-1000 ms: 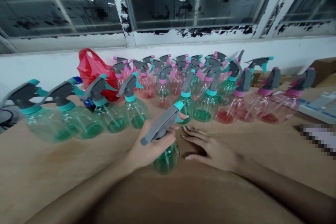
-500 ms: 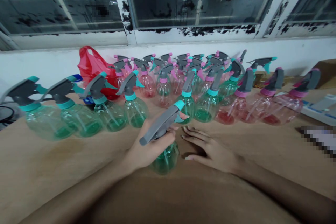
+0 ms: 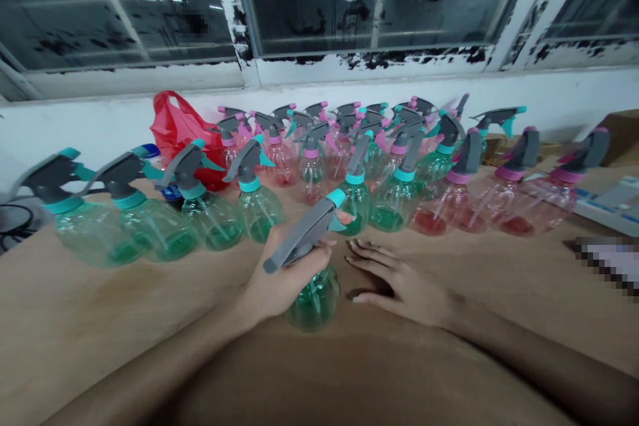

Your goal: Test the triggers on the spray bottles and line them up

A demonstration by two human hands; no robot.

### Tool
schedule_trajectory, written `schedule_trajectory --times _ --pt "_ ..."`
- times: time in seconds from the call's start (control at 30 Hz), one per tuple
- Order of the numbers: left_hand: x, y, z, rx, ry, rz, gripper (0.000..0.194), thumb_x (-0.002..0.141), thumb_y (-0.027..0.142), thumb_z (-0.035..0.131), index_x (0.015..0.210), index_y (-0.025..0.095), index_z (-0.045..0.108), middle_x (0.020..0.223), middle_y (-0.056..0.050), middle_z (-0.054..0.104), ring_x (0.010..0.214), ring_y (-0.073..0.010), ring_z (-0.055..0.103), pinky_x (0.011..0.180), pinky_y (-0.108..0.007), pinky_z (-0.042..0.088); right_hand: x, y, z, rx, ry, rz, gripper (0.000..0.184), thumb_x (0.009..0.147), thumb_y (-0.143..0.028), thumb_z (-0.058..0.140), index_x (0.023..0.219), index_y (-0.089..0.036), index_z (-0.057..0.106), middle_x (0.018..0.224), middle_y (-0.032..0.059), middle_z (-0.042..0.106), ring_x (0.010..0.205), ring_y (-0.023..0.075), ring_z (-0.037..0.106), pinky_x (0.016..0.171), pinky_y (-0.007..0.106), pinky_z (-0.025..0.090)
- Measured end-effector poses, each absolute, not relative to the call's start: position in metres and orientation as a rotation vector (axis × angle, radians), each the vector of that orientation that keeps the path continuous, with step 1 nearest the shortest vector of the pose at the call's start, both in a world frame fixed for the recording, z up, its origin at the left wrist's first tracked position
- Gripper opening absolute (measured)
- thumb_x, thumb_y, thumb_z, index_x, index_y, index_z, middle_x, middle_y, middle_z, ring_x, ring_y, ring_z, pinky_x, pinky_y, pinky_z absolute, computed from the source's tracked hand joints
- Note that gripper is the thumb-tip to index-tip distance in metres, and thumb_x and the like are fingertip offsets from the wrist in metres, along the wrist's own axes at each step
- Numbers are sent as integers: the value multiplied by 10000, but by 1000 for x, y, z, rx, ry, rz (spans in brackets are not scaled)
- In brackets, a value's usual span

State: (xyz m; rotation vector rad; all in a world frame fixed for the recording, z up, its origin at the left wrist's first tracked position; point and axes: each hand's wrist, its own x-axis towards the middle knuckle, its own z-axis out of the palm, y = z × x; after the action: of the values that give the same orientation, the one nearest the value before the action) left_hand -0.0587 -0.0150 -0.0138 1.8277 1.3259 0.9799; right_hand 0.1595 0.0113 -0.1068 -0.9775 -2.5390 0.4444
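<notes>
Wrapped round the neck of a green spray bottle is my left hand, with a finger at its teal trigger. The bottle stands near the table's front edge, its grey spray head angled up to the right. My hand hides the bottle's collar. My right hand rests on the table just right of the bottle, fingers spread and holding nothing. Beyond my hands stand more green spray bottles with teal collars. Red spray bottles with pink collars stand to the right.
Further spray bottles in both colours crowd the back, by a white wall under windows. A red plastic bag sits at back left. Cardboard and a blurred flat object are at the right of the wooden table.
The finger at the trigger and the spray head of the held bottle have shifted slightly. My right hand stays in place; the view has moved a little.
</notes>
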Motion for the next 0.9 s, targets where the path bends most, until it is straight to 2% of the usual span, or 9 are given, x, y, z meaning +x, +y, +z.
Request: schedule_trajectory --times 0.17,0.27,0.43,0.73,0.9 --pt "-53 -17 -7 1890 1318 1006 121 760 228 489 801 246 602 756 17 639 738 -171 621 690 -306 511 159 11 -107 -977 -2533 444 593 806 -532 487 1317 -244 394 1409 52 354 1307 234 276 1059 466 270" --pt "-49 -18 -2 1917 1256 1048 174 752 194 484 866 259 599 788 25 636 742 -156 626 726 -290 518 159 11 -106 -988 -2554 427 590 813 -536 471 1321 -249 385 1413 46 347 1310 226 269 1060 463 270" --pt "-48 -17 0 1895 1247 1056 134 744 173 478 790 248 580 739 30 605 751 -155 629 742 -284 522 159 10 -105 -1007 -2562 402 608 815 -551 456 1320 -218 390 1411 54 350 1315 215 257 1070 439 262" --pt "-49 -17 -2 1891 1246 1046 103 737 170 481 753 242 553 793 25 621 792 -158 636 761 -278 513 159 10 -104 -1018 -2571 392 602 823 -552 441 1317 -212 395 1416 56 342 1316 212 256 1073 424 261" --pt "-49 -18 -2 1910 1276 1048 95 743 186 474 723 227 558 758 21 617 731 -144 624 701 -254 517 159 11 -106 -1005 -2562 381 598 820 -549 449 1315 -215 400 1406 56 359 1313 219 264 1068 433 270"
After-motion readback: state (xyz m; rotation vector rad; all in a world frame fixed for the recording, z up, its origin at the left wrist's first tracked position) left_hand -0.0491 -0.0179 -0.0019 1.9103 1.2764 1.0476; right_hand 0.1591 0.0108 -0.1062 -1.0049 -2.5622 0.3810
